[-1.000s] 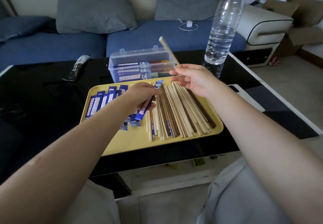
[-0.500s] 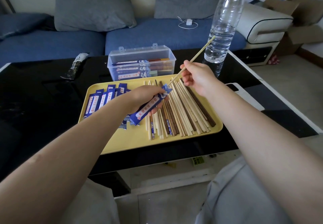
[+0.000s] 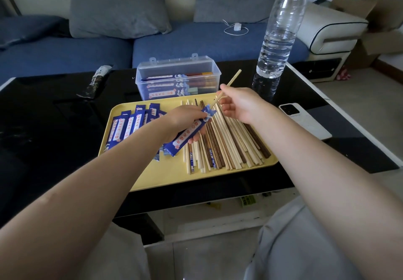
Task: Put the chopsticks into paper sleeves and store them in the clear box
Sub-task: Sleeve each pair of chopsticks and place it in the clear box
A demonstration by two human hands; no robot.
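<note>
Head view: a blue paper sleeve (image 3: 189, 131) is gripped by the left hand (image 3: 185, 122) over the yellow tray (image 3: 157, 175). A pale chopstick (image 3: 227, 86) is pinched by the right hand (image 3: 239, 105), its tip at the sleeve's mouth. The clear box (image 3: 177, 76) is seen at 12 o'clock of the tray on the desk (image 3: 54, 122).

A long blue paper sleeve with a white strip (image 3: 190, 131) lies slanted in the left hand's fingers (image 3: 197, 117). A thin pale wooden chopstick (image 3: 226, 87) is pinched in the right hand's fingers (image 3: 224, 105), its lower tip at the sleeve's open top end. Just beyond those fingers stands the clear plastic box (image 3: 177, 76), lid open, with filled sleeves inside.
</note>
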